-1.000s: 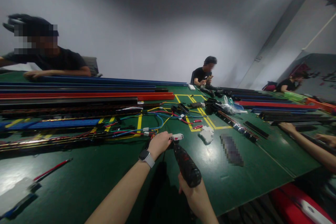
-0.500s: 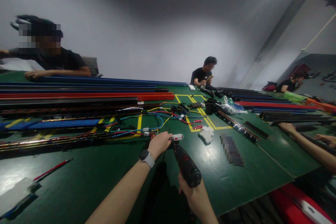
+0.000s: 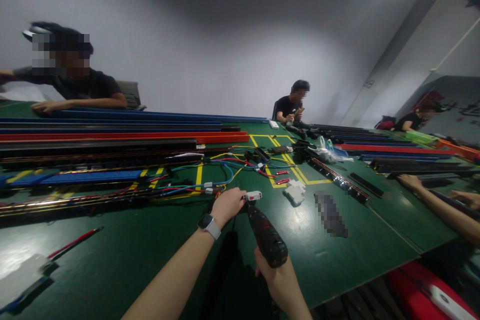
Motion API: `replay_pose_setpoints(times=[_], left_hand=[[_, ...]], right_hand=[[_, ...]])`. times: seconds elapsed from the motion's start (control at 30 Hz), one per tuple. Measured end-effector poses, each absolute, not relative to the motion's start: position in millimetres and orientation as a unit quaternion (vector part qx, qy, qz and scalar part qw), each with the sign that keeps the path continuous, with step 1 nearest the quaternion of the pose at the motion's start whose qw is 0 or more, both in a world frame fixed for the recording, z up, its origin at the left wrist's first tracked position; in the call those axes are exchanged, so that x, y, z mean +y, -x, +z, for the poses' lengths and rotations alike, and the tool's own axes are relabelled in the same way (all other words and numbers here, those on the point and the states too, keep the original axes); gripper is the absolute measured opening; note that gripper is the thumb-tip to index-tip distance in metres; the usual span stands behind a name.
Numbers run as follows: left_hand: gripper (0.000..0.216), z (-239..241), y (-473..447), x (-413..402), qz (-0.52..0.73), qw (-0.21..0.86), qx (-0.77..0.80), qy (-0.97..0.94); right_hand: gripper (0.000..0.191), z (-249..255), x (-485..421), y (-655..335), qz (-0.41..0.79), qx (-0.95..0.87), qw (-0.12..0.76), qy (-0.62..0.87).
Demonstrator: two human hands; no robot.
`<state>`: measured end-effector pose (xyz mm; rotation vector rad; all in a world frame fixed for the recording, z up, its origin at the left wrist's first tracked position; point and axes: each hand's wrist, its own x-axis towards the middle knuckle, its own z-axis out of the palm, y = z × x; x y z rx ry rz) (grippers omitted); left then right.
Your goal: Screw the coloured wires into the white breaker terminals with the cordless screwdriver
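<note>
One power driver (image 3: 268, 235): dark body with red marks, its rear end toward the camera, its narrow tip pointing away and meeting the white fitting.
Right hand (image 3: 275, 275): wrapped round the driver's handle — fingers curled, mostly hidden beneath the body.
White block with a red-and-black lead (image 3: 22, 277): on the near left of the green table (image 3: 146, 250), well apart from both hands.
Smartwatch (image 3: 209, 226): pale strap, on the left wrist.
Left hand (image 3: 227, 207): fingertips pressed together, pinching the left end of the white fitting; the undersides are out of sight.
White fitting (image 3: 253, 195): small, red-marked, between the left fingertips and just beyond the driver's tip.
White stepped piece (image 3: 295, 192): right of the fitting, apart from it, near two small red parts (image 3: 283, 181).
Coloured wires (image 3: 230, 170): red, blue and yellow, tangled beyond the left hand.
Red channel (image 3: 221, 137): among long dark and blue strips, farther left.
Co-workers: one far left (image 3: 86, 87), one far centre (image 3: 288, 106) — both in dark shirts.
</note>
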<state>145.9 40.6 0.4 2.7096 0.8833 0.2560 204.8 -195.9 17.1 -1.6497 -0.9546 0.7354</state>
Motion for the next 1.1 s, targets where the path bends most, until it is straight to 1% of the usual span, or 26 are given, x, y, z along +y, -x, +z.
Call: replay_pose_setpoints(times=[0.4, 0.67, 1.1], left_hand=[[0.030, 4, -145, 39, 0.088, 0.141, 0.309, -0.937], [0.029, 3, -146, 39, 0.078, 0.149, 0.311, -0.935], [0.029, -2, -146, 43, 0.083, 0.150, 0.307, -0.936]], right_hand=[[0.041, 33, -197, -199, 0.303, -0.390, 0.526, 0.692], [0.041, 35, -197, -200, 0.319, -0.374, 0.505, 0.710], [0.047, 33, -196, -197, 0.298, -0.366, 0.530, 0.704]])
